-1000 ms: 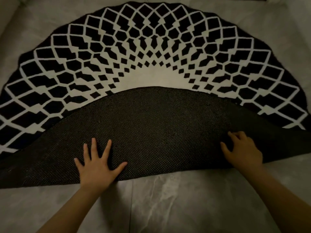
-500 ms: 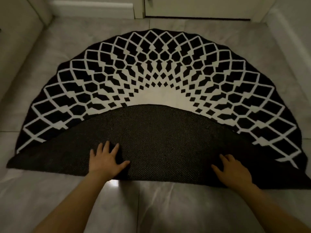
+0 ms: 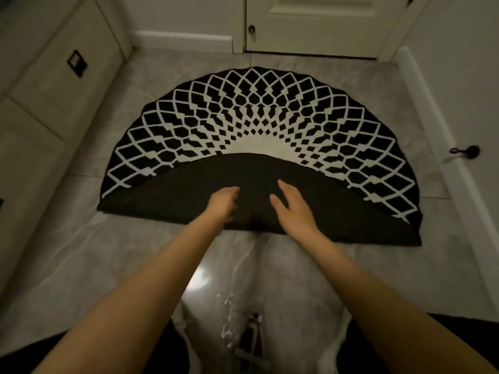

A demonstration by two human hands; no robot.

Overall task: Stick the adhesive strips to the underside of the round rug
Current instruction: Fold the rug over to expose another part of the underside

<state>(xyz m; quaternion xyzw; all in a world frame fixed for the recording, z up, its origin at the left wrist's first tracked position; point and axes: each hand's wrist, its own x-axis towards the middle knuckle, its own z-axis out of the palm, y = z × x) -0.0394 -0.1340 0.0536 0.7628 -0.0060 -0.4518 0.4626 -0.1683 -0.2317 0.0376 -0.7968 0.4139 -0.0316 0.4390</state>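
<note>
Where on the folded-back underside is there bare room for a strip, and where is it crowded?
The underside is bare left of the left hand, out to the fold's left corner, and right of the right hand toward the right corner. The middle, near the fold, is crowded by both hands.

Glossy grey marble-look tiled floor [image 3: 67,265] — bearing a folded black-and-white round rug [image 3: 270,117], dark underside [image 3: 175,195] upward.
</note>
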